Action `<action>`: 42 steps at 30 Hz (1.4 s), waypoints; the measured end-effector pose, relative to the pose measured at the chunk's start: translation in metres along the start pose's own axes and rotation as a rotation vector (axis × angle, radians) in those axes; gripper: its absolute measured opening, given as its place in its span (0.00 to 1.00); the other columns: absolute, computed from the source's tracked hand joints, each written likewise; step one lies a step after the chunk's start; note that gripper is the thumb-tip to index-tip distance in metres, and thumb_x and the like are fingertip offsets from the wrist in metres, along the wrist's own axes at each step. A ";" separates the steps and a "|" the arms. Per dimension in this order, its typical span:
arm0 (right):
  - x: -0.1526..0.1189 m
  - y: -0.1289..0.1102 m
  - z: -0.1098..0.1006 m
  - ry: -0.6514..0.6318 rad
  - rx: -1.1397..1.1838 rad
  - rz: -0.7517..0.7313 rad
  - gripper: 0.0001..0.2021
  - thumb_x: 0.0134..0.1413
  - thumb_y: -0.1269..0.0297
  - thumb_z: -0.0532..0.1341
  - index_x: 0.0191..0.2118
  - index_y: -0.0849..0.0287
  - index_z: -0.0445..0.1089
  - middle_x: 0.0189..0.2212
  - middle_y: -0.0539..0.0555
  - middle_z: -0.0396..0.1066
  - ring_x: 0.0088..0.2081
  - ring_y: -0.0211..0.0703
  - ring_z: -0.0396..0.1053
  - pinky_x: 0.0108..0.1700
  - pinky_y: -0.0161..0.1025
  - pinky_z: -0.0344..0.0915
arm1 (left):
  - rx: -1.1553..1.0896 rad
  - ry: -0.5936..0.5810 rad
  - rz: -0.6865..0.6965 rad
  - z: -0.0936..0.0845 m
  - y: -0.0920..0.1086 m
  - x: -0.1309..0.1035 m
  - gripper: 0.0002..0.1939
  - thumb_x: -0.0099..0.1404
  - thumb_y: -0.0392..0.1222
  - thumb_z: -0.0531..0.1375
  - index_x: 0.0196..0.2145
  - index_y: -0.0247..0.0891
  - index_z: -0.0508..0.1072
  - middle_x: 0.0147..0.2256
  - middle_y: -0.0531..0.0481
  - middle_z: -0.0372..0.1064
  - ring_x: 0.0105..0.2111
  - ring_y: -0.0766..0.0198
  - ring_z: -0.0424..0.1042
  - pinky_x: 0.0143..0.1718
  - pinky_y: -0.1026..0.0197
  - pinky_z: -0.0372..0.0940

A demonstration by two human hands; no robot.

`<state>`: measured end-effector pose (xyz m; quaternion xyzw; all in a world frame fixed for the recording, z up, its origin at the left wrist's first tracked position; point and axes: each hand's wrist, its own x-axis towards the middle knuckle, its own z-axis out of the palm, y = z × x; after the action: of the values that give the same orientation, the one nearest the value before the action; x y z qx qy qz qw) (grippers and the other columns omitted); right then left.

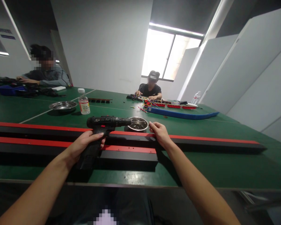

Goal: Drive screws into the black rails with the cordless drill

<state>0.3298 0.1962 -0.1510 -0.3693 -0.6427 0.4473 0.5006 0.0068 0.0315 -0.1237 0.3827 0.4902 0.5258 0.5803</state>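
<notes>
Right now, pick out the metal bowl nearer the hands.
The smaller bowl, just beyond the drill, holding small dark pieces; the wider bowl sits left, beside the bottle.

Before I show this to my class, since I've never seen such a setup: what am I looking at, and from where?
No robot here: one picture, taken by a camera on a person's head, looking forward and down. That person's left hand holds a black cordless drill. The bare right hand is near the drill's tip, beside a metal bowl of small dark parts; whether it pinches anything is unclear. On the green table are long black-and-red bars, a plastic bottle, a wider metal dish and a blue strip. Two co-workers are at its far side.
</notes>
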 end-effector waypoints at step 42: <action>-0.019 -0.012 0.023 0.050 0.054 -0.046 0.25 0.46 0.39 0.69 0.24 0.59 0.69 0.22 0.51 0.70 0.24 0.37 0.62 0.28 0.35 0.61 | 0.161 0.087 0.006 0.002 -0.004 -0.004 0.17 0.57 0.49 0.71 0.35 0.33 0.75 0.31 0.47 0.74 0.28 0.63 0.73 0.27 0.66 0.68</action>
<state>0.3116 0.1703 -0.1482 -0.3521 -0.6260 0.4434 0.5363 0.0099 0.0267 -0.1265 0.4063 0.5543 0.5027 0.5243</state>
